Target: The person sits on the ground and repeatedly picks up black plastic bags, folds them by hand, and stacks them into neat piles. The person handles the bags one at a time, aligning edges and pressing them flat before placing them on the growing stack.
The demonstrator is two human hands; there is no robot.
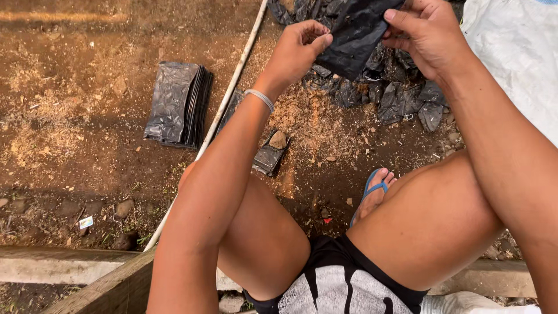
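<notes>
Both hands are raised over the bare soil, sharing one black plastic bag (356,36). The left hand (296,49) pinches the bag's lower left edge between thumb and fingertips, a pale band round its wrist; the right hand (424,35) grips the upper right part, thumb pressed on top and fingers curled behind the plastic. The bag hangs slack and crumpled between them, held clear of the ground. Taking the white pipe (224,107) that runs slantwise across the dirt as the landmark: the held bag is up and to the right of its far end, and just beyond it lies a loose heap of crumpled black bags (401,96). A neat stack of flat black bags (177,104) lies just left of the pipe — well apart from the hands. Close to the pipe's right side a small stone (278,139) rests on another flat bag, with pale sawdust (308,119) scattered beside it. Further right a foot in a blue sandal (372,195) rests on the soil — near the person's bent knee.
</notes>
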